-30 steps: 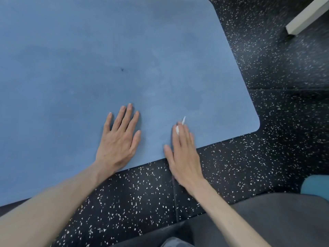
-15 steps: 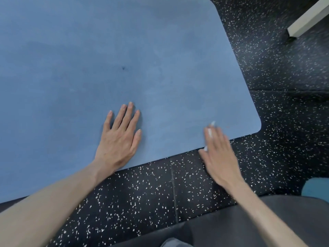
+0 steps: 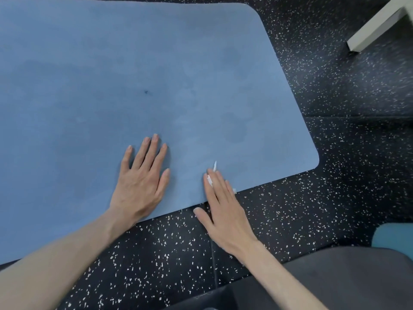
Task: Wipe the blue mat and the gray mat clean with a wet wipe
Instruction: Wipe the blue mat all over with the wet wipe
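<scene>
Left hand (image 3: 140,184) flat on blue mat (image 3: 111,86), right hand (image 3: 223,209) pressing wipe (image 3: 210,179)

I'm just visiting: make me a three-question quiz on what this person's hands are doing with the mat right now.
1. True or false: the left hand lies flat on the blue mat.
2. What do the right hand's fingers press onto the mat? A) sponge B) white wet wipe C) brush
3. Fill in: a small dark ____ marks the mat beyond the left hand.

Key: 1 true; 2 B; 3 spot.
</scene>
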